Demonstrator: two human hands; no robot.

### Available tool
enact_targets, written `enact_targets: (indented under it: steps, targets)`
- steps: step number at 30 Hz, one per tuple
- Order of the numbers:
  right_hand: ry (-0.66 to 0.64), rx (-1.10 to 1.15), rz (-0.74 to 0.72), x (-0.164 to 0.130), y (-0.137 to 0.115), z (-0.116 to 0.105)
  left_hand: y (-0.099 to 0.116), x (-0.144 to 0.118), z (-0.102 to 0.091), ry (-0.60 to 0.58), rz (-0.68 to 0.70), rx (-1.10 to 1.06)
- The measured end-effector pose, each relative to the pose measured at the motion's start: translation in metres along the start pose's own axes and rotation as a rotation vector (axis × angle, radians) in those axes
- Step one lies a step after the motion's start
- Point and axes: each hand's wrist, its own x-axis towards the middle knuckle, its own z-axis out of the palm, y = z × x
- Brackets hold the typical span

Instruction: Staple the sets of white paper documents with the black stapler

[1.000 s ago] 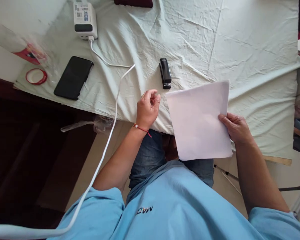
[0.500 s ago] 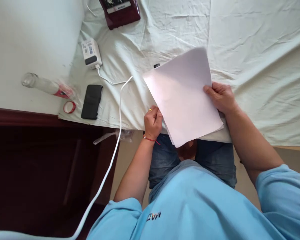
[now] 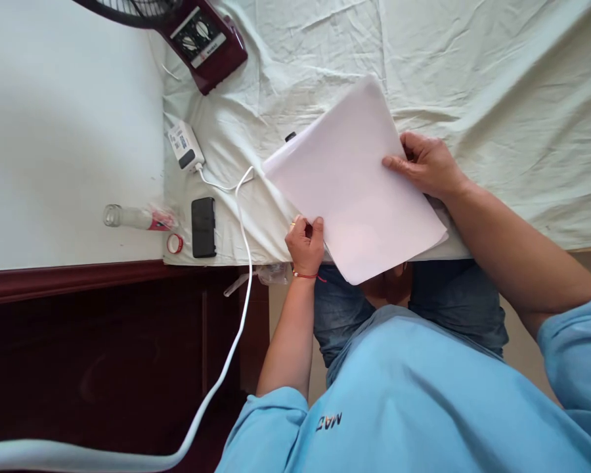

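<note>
The left hand (image 3: 306, 242) was closed on the near left edge of the paper (image 3: 354, 184), with the thumb on top and the fingers curled below. The right hand (image 3: 426, 164) pinched the far right edge of the same paper, thumb flat on the sheet. The paper was a thin white stack, turned at an angle, and it lay above the near edge of the counter (image 3: 497, 79); its near corner hung over this edge, above the knees. The counter was covered with a wrinkled pale cloth. A small black thing (image 3: 290, 136), perhaps a stapler, showed only a little from behind the far left corner of the paper. To the left, well apart from the hands, lay a charger (image 3: 184, 146) with a white cable (image 3: 241, 217) that ran down over the edge, a phone (image 3: 203, 226), a red ring (image 3: 175, 244) and a bottle (image 3: 132, 217). A dark red fan base (image 3: 204, 39) stood at the far left. To the right of the paper the cloth lay open and wide.
</note>
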Motion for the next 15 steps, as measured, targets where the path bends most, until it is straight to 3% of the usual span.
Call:
enact_targets:
  steps: [9,15]
  targets:
    - [-0.029,-0.049,-0.051,-0.0023,-0.0075,0.0026,-0.0036,0.0008,0.0035,0.018,-0.01,-0.035]
    - [0.004,-0.008,-0.085,0.0015,-0.0036,0.0021,-0.0043,0.001,0.0076,0.118,-0.056,-0.054]
